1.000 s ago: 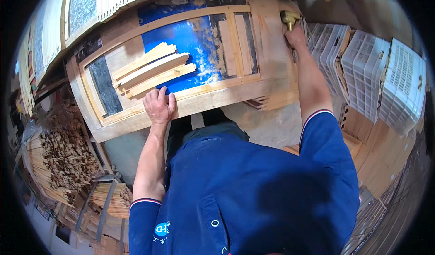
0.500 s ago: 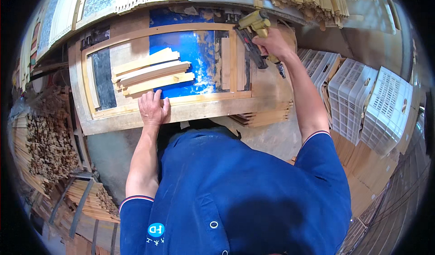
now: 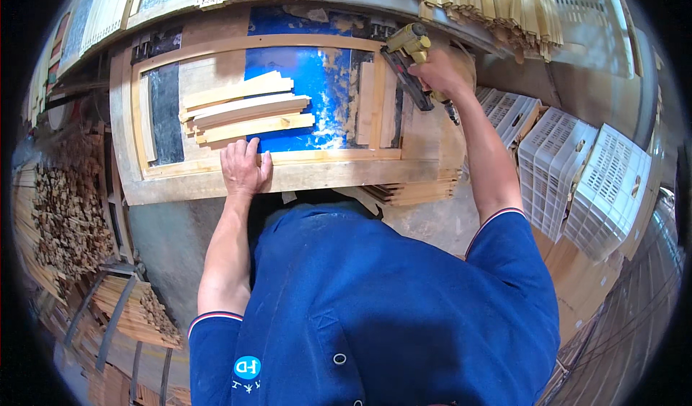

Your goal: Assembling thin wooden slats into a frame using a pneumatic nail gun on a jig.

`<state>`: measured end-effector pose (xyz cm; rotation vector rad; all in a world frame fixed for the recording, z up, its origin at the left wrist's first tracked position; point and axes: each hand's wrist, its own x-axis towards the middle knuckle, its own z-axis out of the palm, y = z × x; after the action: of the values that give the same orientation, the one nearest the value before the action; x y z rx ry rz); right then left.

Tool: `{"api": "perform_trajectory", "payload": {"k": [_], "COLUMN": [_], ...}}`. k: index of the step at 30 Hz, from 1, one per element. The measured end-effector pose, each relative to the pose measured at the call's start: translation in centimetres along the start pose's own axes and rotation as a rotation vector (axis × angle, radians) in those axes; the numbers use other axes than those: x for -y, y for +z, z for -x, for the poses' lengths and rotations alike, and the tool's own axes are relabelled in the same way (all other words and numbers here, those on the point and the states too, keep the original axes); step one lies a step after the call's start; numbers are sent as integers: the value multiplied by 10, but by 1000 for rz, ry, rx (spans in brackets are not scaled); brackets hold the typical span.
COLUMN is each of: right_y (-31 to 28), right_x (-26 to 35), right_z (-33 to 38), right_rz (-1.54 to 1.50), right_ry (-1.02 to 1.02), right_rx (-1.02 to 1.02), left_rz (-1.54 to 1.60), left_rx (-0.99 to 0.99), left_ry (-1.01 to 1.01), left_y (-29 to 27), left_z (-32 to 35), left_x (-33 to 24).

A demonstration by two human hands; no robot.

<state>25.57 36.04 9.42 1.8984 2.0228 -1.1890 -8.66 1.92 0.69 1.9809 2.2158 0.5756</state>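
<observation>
A rectangular wooden frame (image 3: 238,44) lies flat on the workbench (image 3: 303,178), with a blue panel (image 3: 288,71) under part of it. My right hand (image 3: 447,74) grips a yellow and black nail gun (image 3: 411,45), its nose at the frame's far right corner. On the frame's near rail my left hand (image 3: 245,168) rests with fingers laid out, holding nothing. Just beyond those fingertips, several loose wooden strips (image 3: 249,110) are stacked inside the frame. Whether the nail gun's tip touches the wood is hard to make out.
White plastic crates (image 3: 609,190) stand on the right beside the bench. Bundles of wooden sticks (image 3: 72,211) are piled at the left. Along the far side, a shelf carries many wooden slats (image 3: 490,2). More boards (image 3: 414,191) lie below the bench's front edge.
The view has shifted slightly. My left hand stays on the near rail, and my right hand still holds the nail gun at the far right corner, at nearly the same angle.
</observation>
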Motion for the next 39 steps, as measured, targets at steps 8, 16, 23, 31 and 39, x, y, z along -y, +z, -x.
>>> {"api": "perform_trajectory", "payload": {"k": [8,16,23,31,39], "right_y": [-1,30,69,79,79], "right_x": [-10,-25,-66,-70,-61], "right_z": [13,145,200,199,202], "right_rz": [16,185,431,498,491], "right_ry": [98,-299,-453,-454,-423], "right_rx": [20,17,205,191,198], "left_rz": [11,-17,-25,-25,6], "left_rx": [22,-40,-29,-24,-30], "left_ry": [14,22,28,19,4], "left_y": [2,1,5,6,4], "left_z": [0,1,2,6,3], "left_x": [-2,1,3,3,4]}}
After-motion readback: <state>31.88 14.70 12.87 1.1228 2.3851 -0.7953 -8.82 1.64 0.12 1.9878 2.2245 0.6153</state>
